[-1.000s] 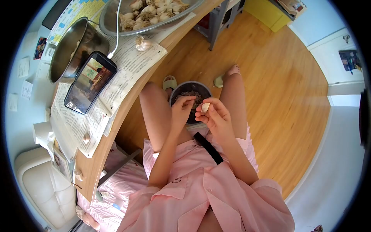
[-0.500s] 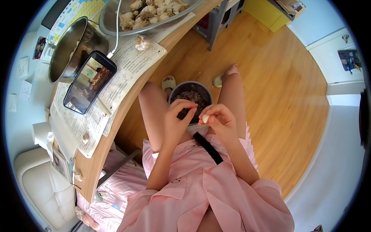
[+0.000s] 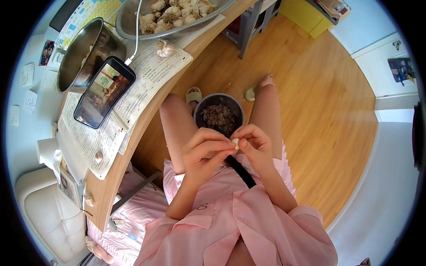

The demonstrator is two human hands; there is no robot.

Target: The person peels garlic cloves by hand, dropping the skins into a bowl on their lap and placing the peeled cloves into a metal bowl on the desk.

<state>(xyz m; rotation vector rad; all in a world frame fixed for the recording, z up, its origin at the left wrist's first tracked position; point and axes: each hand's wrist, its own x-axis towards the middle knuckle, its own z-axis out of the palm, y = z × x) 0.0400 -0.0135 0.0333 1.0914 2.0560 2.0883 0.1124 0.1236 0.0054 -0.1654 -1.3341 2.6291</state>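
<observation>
Between my hands, a pale garlic clove (image 3: 235, 143) is pinched above my lap. My right hand (image 3: 255, 144) grips it with thumb and fingers. From the other side, my left hand (image 3: 205, 150) has its fingertips bent together against the clove; any bit of skin under them is too small to make out. Just beyond my hands, a dark bin (image 3: 242, 116) stands between my legs, with a heap of brownish garlic peels (image 3: 218, 116) inside.
To the left, a wooden desk (image 3: 146, 126) bears a metal bowl of garlic bulbs (image 3: 177, 20), a deep steel pot (image 3: 73, 66), a single garlic bulb (image 3: 165, 48), a cabled phone (image 3: 104, 92) and printed papers (image 3: 151, 66). A yellow box (image 3: 306, 17) stands on the floor at the back.
My left hand has moved down and right from above the bin to meet the clove in my right hand. The peels in the bin now show more fully.
</observation>
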